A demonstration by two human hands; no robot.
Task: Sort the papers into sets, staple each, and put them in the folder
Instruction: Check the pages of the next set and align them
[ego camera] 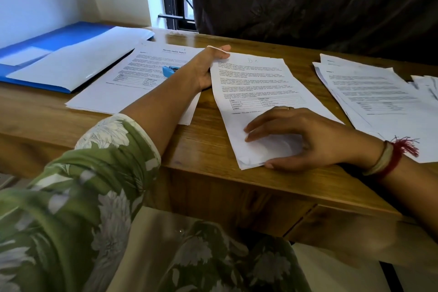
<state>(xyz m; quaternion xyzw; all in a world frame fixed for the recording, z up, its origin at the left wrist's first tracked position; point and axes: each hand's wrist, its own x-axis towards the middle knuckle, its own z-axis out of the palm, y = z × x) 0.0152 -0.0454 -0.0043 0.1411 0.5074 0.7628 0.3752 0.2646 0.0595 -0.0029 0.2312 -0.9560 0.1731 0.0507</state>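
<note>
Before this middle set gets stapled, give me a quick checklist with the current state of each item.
1. Middle set held by both hands: ok; left hand at its far left corner, right hand on its near end.
2. Sheets squared at the near edge: not ok; the near corner looks rumpled.
3. Stapler within reach: ok; it lies on the left stack, by the left wrist.
4. Stapler loaded: cannot tell.
5. Folder open to take sets: ok; open at far left.
6. Right pile kept apart from the middle set: ok; bare table shows between them.
</note>
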